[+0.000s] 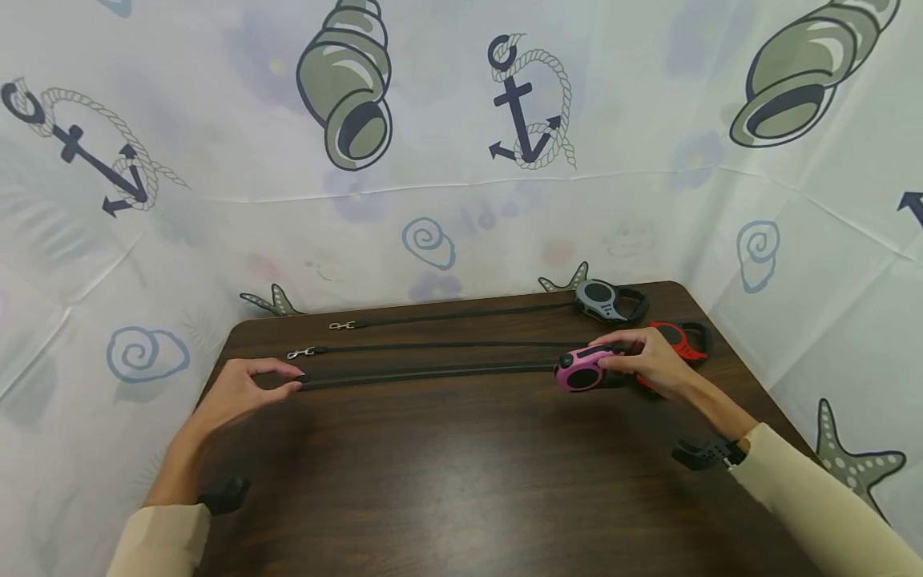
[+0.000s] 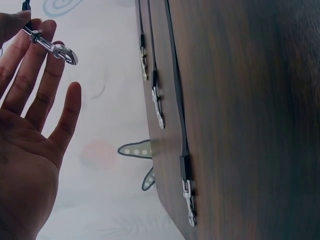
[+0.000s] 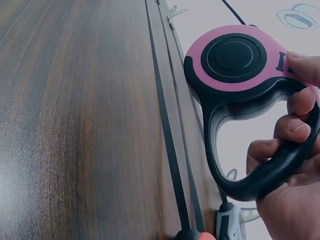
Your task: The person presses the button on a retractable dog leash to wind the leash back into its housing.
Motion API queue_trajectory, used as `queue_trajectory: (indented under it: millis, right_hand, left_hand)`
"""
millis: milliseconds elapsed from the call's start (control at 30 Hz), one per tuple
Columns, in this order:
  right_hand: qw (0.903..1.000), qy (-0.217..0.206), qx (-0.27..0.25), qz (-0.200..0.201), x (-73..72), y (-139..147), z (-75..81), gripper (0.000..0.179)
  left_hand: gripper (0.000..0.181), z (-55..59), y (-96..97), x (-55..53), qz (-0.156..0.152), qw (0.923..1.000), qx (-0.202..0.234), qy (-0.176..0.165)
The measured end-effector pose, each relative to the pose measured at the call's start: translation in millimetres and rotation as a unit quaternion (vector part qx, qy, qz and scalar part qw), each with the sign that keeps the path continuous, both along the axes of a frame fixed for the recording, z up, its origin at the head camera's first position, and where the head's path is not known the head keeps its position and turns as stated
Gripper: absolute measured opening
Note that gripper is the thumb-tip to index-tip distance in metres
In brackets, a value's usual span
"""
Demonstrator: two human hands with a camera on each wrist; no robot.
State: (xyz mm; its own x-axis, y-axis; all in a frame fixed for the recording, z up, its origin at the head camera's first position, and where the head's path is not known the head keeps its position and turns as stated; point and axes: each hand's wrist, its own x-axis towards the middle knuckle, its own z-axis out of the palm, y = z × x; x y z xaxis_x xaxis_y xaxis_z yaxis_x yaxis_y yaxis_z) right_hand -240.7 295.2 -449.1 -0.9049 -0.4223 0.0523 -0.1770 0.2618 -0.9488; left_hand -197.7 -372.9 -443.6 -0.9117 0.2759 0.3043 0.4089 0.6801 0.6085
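Currently L hand is pinching leash strap, R hand is gripping pink reel by handle; only L-wrist cam is showing held metal clip.

The head camera looks forward and down over the worktop. Both wrist cameras are turned sideways and nearer, the right one close to the pink retractable leash; all share the leash straps.

Three leash cords cross the table from retractable casings at right to snap hooks at left, a raised leash before them
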Motion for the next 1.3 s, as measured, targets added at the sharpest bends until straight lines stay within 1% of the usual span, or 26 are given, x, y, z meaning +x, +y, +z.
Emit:
queue_trajectory:
  millis: [233,433,567,833,1000,1200,1300]
  right_hand:
    - [1.0,0.002,0.003,0.003,0.3,-7,0.9,0.035]
    - [0.9994,0.026,0.021,0.001,0.3,-13,1.7,0.033]
    - [0.9992,0.033,0.024,0.002,-0.1,-17,1.6,0.032]
    - [0.9998,0.011,0.003,0.016,-1.4,-24,-1.7,0.034]
    - [0.9998,0.012,0.0,0.014,-2.9,-28,-4.1,0.033]
    - [0.9998,-0.007,-0.017,0.012,-3.4,-37,-2.6,0.034]
    - [0.9994,-0.015,-0.025,0.016,-3.0,-41,-1.1,0.035]
  left_hand:
    - [0.017,0.2,10.0,-0.8,0.004,1.0,-0.007,-0.003]
    - [0.018,0.6,17.7,-1.6,-0.002,1.0,0.003,-0.001]
    - [0.018,-0.8,21.3,-3.1,-0.009,0.9999,-0.002,0.006]
    - [0.016,-1.4,27.6,-7.3,-0.005,0.9999,-0.015,0.006]
    - [0.017,-0.7,32.1,-7.8,-0.014,0.9998,-0.008,0.01]
    - [0.02,-0.1,37.5,-7.3,-0.024,0.9994,-0.001,0.023]
    - [0.02,0.6,40.2,-7.5,-0.024,0.9995,-0.003,0.019]
